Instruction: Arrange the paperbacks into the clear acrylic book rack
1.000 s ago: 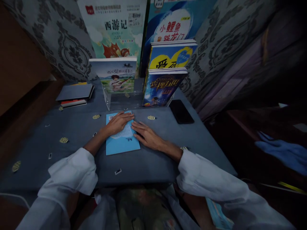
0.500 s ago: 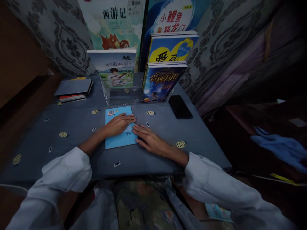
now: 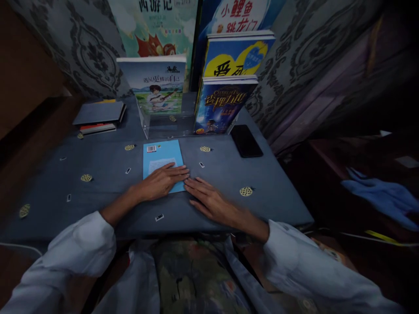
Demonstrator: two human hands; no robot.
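Note:
A light-blue book (image 3: 166,151) lies flat on the table, its barcode at the upper left and a block of small print partly covered. My left hand (image 3: 160,181) rests flat across the lower part of the cover, fingers stretched toward the right edge. Beside the book's lower right edge, my right hand (image 3: 211,198) lies with its fingers extended, fingertips close to those of my left hand. Neither hand grips anything.
Behind the book, a clear acrylic stand (image 3: 170,126) holds several upright books, including a dark-blue one (image 3: 222,107). A black phone (image 3: 246,141) lies to the right. Stacked books (image 3: 99,114) sit at the back left. A blue cloth (image 3: 381,196) is off to the right.
Both hands have slid down the book's right side toward me, uncovering more of its upper print. The view has tilted slightly, so the stand appears higher.

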